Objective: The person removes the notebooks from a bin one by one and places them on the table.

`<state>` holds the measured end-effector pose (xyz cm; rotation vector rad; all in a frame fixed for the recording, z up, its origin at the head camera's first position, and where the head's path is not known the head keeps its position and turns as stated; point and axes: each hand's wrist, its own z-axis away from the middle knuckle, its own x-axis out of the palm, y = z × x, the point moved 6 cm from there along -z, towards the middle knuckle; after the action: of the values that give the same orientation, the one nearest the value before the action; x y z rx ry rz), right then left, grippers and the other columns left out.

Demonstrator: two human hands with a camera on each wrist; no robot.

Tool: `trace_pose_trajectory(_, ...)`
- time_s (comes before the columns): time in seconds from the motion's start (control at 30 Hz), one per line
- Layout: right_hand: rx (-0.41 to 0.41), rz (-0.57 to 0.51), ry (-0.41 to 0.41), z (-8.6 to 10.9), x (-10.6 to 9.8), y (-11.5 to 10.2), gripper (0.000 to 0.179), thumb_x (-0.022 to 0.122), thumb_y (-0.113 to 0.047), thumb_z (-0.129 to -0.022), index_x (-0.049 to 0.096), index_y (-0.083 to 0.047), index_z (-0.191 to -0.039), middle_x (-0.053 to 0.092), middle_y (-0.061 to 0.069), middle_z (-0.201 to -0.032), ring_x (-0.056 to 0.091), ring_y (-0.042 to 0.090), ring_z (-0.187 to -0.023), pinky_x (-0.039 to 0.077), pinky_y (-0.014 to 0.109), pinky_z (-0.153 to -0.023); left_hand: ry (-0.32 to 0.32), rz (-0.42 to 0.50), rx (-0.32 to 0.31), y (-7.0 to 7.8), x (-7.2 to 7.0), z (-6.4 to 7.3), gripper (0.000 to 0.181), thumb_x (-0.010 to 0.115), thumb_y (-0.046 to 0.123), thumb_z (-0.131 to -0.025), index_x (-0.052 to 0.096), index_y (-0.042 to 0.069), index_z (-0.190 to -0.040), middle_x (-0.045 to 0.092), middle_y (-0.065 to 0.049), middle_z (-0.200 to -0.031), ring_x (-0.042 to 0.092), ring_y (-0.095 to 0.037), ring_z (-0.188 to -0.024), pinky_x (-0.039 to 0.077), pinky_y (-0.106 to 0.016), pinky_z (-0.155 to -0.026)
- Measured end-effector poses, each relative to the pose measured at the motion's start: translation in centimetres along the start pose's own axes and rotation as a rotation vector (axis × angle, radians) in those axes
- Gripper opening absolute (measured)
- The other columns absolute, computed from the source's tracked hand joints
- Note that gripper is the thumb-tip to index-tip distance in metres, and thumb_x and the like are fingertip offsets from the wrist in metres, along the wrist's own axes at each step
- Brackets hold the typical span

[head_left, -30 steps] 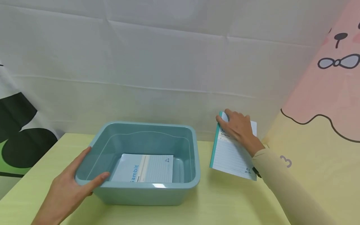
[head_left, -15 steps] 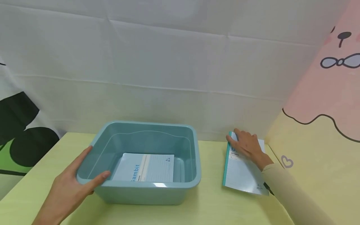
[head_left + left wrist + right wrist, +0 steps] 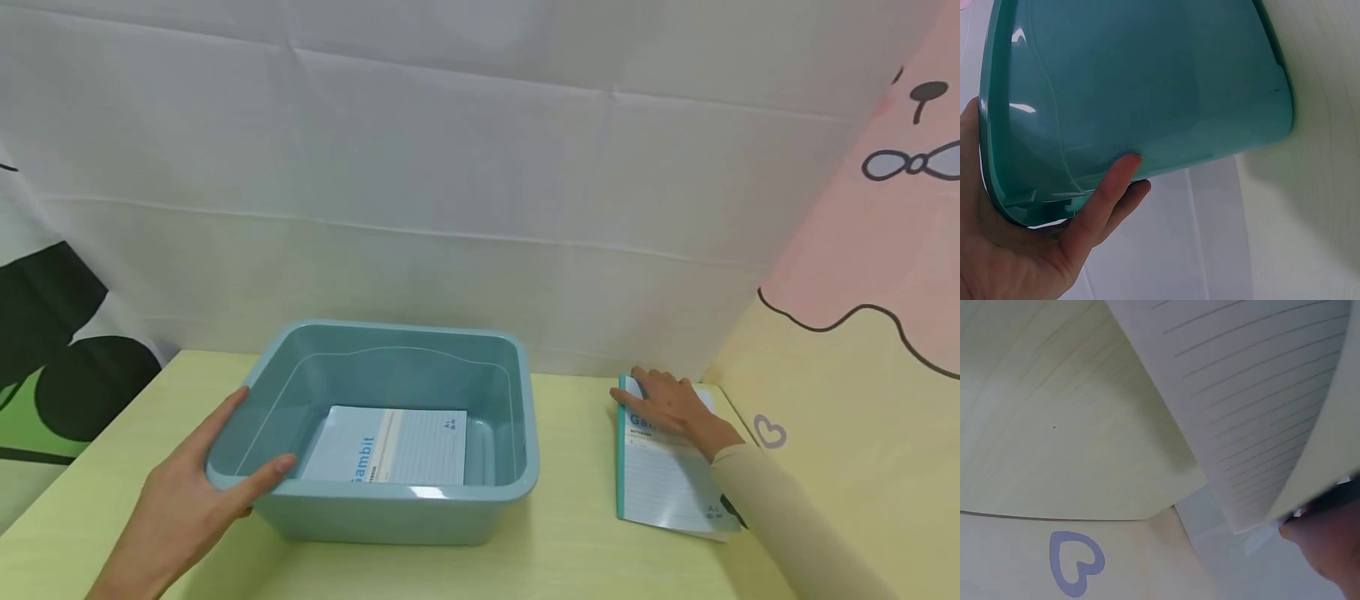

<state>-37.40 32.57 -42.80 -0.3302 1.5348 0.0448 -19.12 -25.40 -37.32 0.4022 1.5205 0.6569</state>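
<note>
A blue-green plastic basin [image 3: 382,517] stands left of centre in the head view. My left hand [image 3: 178,492] grips its left rim; in the left wrist view the thumb [image 3: 1100,203] lies on the inner wall. Inside the basin a pale blue Gambit notebook [image 3: 420,446] lies flat. To the right, my right hand [image 3: 671,406] holds a second such notebook [image 3: 663,483] by its top edge, low over the table. Its lower right corner looks slightly raised. Lined pages [image 3: 1260,406] show in the right wrist view, with part of the right hand [image 3: 1329,547] at the edge.
Pale yellow-green table [image 3: 570,500] lies under everything. A white cloth wall [image 3: 450,167] closes off the back. On the right rises a pink and yellow printed panel [image 3: 847,417], close beside the right forearm.
My right hand has brought its notebook right, down and toward me, from a raised tilted pose to nearly flat on the table. The left hand and basin stay as they were.
</note>
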Motion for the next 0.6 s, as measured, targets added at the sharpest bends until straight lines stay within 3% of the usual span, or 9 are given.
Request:
trace_pose_trajectory(0.27, -0.046, 0.053, -0.075, 0.25, -0.16, 0.14, 0.07, 0.05, -0.064, -0.101, 0.056, -0.003, -0.135, 0.066, 0.021, -0.122, 0.061, 0.042, -0.113, 0.044, 0.076, -0.095, 0.001, 0.007, 0.009, 0.0, 0.08, -0.03, 0.109, 0.066, 0.065, -0.093, -0.004, 0.028, -0.169, 0.018, -0.036, -0.168, 0.036, -0.06, -0.137, 0.044, -0.079, -0.097)
trace_pose_trajectory(0.37, -0.053, 0.064, -0.112, 0.48, -0.22, -0.02, 0.07, 0.053, -0.064, -0.1, 0.058, -0.003, -0.132, 0.066, 0.019, -0.117, 0.061, 0.038, -0.106, 0.048, 0.069, -0.089, 0.004, 0.009, 0.015, -0.01, 0.1, 0.0, 0.109, 0.066, 0.065, -0.093, -0.003, 0.028, -0.169, 0.019, -0.037, -0.168, 0.037, -0.059, -0.136, 0.046, -0.078, -0.096)
trace_pose_trajectory(0.47, -0.034, 0.067, -0.151, 0.57, -0.12, -0.08, 0.07, 0.053, -0.065, -0.098, 0.058, -0.004, -0.132, 0.065, 0.018, -0.116, 0.06, 0.033, -0.103, 0.05, 0.062, -0.087, 0.002, 0.011, 0.012, -0.06, 0.15, -0.01, 0.109, 0.066, 0.065, -0.093, -0.003, 0.027, -0.169, 0.019, -0.037, -0.167, 0.038, -0.059, -0.134, 0.05, -0.075, -0.094)
trace_pose_trajectory(0.6, -0.035, 0.069, -0.181, 0.47, 0.26, -0.19, 0.069, 0.056, -0.064, -0.098, 0.058, -0.006, -0.135, 0.064, 0.019, -0.12, 0.06, 0.035, -0.106, 0.051, 0.063, -0.089, 0.0, 0.021, 0.007, -0.17, 0.19, -0.01, 0.11, 0.067, 0.065, -0.093, -0.003, 0.027, -0.169, 0.02, -0.038, -0.166, 0.039, -0.059, -0.132, 0.055, -0.07, -0.09)
